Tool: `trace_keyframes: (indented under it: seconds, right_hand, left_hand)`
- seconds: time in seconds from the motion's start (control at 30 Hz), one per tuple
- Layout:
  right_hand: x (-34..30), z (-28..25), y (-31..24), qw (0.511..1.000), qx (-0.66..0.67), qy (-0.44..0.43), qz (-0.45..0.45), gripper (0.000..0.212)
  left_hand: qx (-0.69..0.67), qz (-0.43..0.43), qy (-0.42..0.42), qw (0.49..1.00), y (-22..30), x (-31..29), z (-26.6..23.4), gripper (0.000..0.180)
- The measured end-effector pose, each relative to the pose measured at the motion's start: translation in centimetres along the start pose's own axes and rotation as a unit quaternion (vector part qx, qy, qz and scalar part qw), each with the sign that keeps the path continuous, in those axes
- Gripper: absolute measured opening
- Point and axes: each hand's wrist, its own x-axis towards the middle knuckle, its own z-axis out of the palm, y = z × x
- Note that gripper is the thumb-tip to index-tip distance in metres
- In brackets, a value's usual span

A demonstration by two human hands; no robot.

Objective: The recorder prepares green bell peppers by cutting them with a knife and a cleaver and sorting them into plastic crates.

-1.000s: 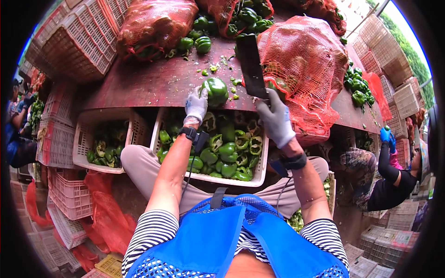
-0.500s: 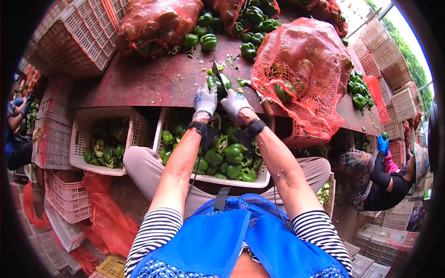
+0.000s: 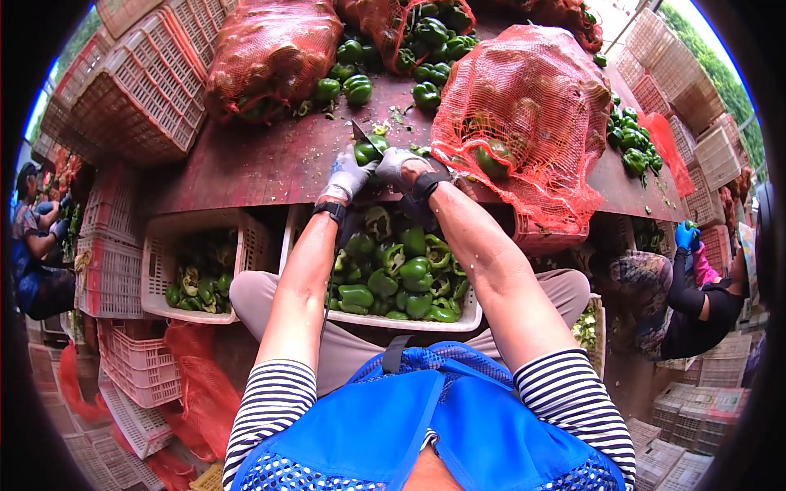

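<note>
Over the near edge of the reddish table (image 3: 270, 164), my left hand (image 3: 349, 175), in a pale work glove, is closed around a green bell pepper (image 3: 374, 150). My right hand (image 3: 399, 166), gloved the same way, grips a knife with its fingers curled. The knife's dark blade (image 3: 365, 137) slants up and left across the pepper; the handle is hidden in my hand. Directly below my wrists stands a white crate (image 3: 473, 315) filled with green bell peppers, several of them cut open.
Red mesh sacks of peppers (image 3: 532, 106) (image 3: 274, 57) lie on the table, with loose green peppers (image 3: 358, 89) between them. Another pepper crate (image 3: 149, 270) stands at left. Stacked crates (image 3: 147, 90) rise beyond it. Co-workers (image 3: 696, 303) (image 3: 41, 237) sit at both sides.
The right hand has turned over at the wrist, and the knife blade now leans further left across the pepper. Both hands sit slightly further left; the whole view has shifted a little.
</note>
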Motion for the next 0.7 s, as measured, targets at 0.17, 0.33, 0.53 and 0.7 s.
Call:
trace_keyframes:
  seconds: [0.17,0.33,0.53,0.7]
  right_hand:
    - [0.1,1.3,1.9,0.998,0.043,0.028,-0.044,0.032]
    - [0.2,0.6,5.0,0.934,0.356,-0.017,-0.027,0.025]
    - [3.2,1.4,3.8,0.977,0.187,0.092,-0.039,0.039]
    - [3.6,5.2,6.6,0.904,0.418,0.055,-0.068,0.035]
  left_hand:
    - [-0.021,0.016,-0.041,0.999,-1.1,0.7,-1.5,0.057]
    - [-0.157,-0.061,-0.132,0.977,-2.5,2.5,-2.9,0.049]
    - [-0.195,-0.114,-0.175,0.958,-3.9,3.2,-2.4,0.037]
    - [-0.321,-0.085,-0.14,0.933,-6.9,1.2,-2.9,0.042]
